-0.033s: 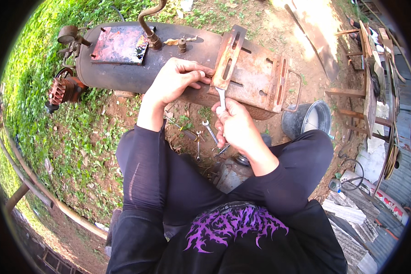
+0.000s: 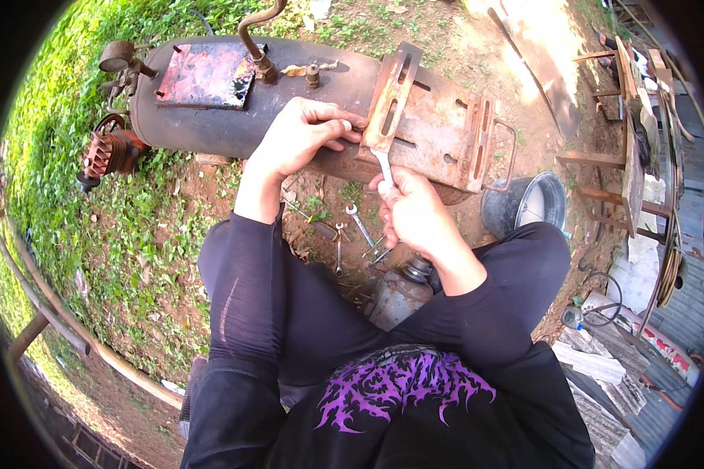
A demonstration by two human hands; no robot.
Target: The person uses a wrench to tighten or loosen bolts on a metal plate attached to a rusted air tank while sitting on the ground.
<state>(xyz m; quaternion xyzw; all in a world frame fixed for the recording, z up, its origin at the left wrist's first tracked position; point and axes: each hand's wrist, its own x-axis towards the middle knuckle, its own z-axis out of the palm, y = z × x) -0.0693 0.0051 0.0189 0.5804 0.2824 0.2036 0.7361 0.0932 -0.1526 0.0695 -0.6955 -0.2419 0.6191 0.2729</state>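
A wrench [image 2: 386,167] is in my right hand [image 2: 419,209], its fingers closed round the handle. The wrench's head meets the near end of a rusty slotted metal strip [image 2: 389,109], which lies across a rusty mounting plate [image 2: 434,129] on a dark cylindrical tank [image 2: 305,94]. Just left of that end, my left hand [image 2: 293,141] has thumb and fingers pinched together at the plate's edge. Whatever they grip there is too small or hidden to make out.
Loose wrenches [image 2: 360,225] and other tools lie on the dirt between tank and legs. A rusty metal can-like part [image 2: 399,301] stands between my knees. To the right sit a dark bucket [image 2: 516,205] and a wooden frame [image 2: 633,141]. A red finned part [image 2: 113,156] rests at far left.
My right hand has shifted slightly right and toward me, swinging the wrench's handle to the right. My left hand stays at the plate's edge.
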